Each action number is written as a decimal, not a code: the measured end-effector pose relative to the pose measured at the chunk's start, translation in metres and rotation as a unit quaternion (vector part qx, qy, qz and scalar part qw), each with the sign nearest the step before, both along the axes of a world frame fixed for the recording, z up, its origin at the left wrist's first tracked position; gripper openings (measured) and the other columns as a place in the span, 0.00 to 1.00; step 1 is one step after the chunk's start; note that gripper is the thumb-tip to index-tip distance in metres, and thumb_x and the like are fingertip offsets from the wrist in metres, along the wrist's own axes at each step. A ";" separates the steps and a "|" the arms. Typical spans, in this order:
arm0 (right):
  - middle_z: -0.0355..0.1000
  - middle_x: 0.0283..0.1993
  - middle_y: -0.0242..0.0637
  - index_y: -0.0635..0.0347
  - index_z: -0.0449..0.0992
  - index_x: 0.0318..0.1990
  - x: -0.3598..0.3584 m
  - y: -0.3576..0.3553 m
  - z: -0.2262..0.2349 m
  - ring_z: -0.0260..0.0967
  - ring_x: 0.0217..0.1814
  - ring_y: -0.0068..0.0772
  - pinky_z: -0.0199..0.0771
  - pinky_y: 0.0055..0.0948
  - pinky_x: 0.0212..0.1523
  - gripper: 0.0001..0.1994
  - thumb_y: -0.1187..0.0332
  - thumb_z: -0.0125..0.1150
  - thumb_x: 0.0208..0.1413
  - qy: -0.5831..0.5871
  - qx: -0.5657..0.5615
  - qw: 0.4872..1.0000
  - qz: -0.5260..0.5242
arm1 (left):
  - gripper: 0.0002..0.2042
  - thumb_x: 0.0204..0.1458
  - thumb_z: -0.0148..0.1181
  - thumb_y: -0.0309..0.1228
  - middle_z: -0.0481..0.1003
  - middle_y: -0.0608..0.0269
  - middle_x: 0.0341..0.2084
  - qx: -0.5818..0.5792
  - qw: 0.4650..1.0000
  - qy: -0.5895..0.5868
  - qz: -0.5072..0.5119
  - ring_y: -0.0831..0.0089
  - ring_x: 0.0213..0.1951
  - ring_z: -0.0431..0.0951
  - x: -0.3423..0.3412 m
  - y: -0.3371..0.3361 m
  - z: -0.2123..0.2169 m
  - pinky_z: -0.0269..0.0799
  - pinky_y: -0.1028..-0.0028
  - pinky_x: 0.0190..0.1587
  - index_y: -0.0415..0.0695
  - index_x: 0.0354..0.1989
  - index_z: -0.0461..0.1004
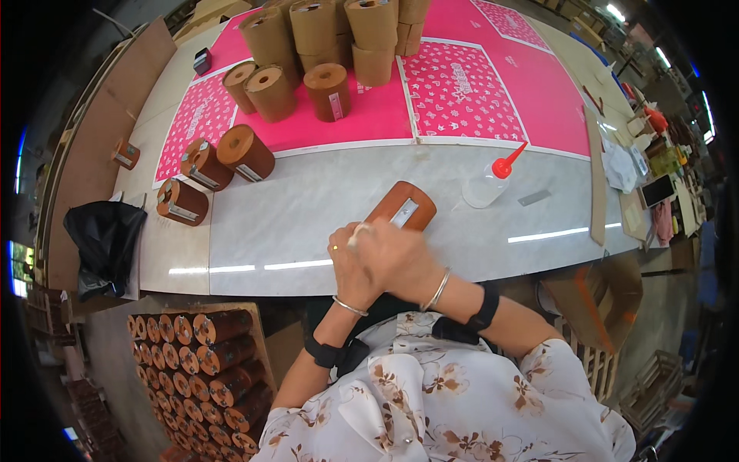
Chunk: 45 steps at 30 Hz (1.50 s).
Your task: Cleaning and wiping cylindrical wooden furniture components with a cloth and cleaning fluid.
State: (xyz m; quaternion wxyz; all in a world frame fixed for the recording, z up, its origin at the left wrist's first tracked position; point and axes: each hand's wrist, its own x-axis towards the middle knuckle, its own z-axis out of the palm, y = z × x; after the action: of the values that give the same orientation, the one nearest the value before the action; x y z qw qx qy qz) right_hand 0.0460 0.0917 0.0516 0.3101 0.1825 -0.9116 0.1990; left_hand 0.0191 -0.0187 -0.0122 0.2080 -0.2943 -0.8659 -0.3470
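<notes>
I see both hands meeting on a brown cylinder [400,208] that lies on its side on the pale tabletop [308,208], near the table's front edge. The left hand [350,266] is curled against the cylinder's near end, and something thin and white pokes up between its fingers; I cannot tell what it is. The right hand [396,258] lies partly over the left, blurred, fingers bent; whether it grips the cylinder or only presses on it I cannot tell. A small silver plate [406,212] sits on the cylinder's upper side, just beyond the fingertips.

Just right of the cylinder stands a clear squeeze bottle [486,183] with a red nozzle, tilted. To the cylinder's left, well apart, three more brown cylinders [208,165] lie on their sides; beyond it, others stand upright on a pink sheet [369,115].

My worry: the cylinder is round and free to roll, so uneven pressure could shift it toward the bottle or off the front edge. A careless elbow could tip the bottle.
</notes>
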 end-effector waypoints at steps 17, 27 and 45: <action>0.63 0.22 0.32 0.54 0.69 0.25 -0.045 0.087 -0.001 0.67 0.27 0.33 0.65 0.30 0.17 0.05 0.68 0.60 0.41 -0.017 0.143 0.978 -0.154 | 0.40 0.31 0.75 0.40 0.66 0.47 0.40 0.076 0.995 -0.057 -0.012 0.52 0.44 0.65 0.015 0.006 0.014 0.60 0.58 0.49 0.34 0.51 0.61; 0.63 0.24 0.32 0.55 0.69 0.27 -0.025 0.050 0.001 0.66 0.27 0.31 0.68 0.29 0.19 0.07 0.66 0.61 0.44 -0.022 0.072 0.992 -0.098 | 0.40 0.33 0.74 0.41 0.67 0.47 0.48 0.017 0.999 -0.021 -0.031 0.52 0.51 0.66 0.010 0.000 0.019 0.57 0.57 0.55 0.36 0.55 0.60; 0.63 0.23 0.34 0.54 0.68 0.26 -0.007 0.020 -0.001 0.67 0.27 0.33 0.67 0.33 0.18 0.04 0.69 0.58 0.46 -0.008 0.086 0.992 -0.088 | 0.36 0.30 0.73 0.42 0.66 0.52 0.42 0.074 0.993 -0.072 -0.058 0.53 0.45 0.65 0.008 -0.001 0.007 0.57 0.57 0.52 0.38 0.49 0.64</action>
State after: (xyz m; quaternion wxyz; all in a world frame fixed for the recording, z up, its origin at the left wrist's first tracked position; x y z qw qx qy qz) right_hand 0.0389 0.1115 0.0509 0.3027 0.1259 -0.9401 0.0932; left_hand 0.0267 -0.0196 -0.0047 0.1457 -0.3018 -0.8320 -0.4422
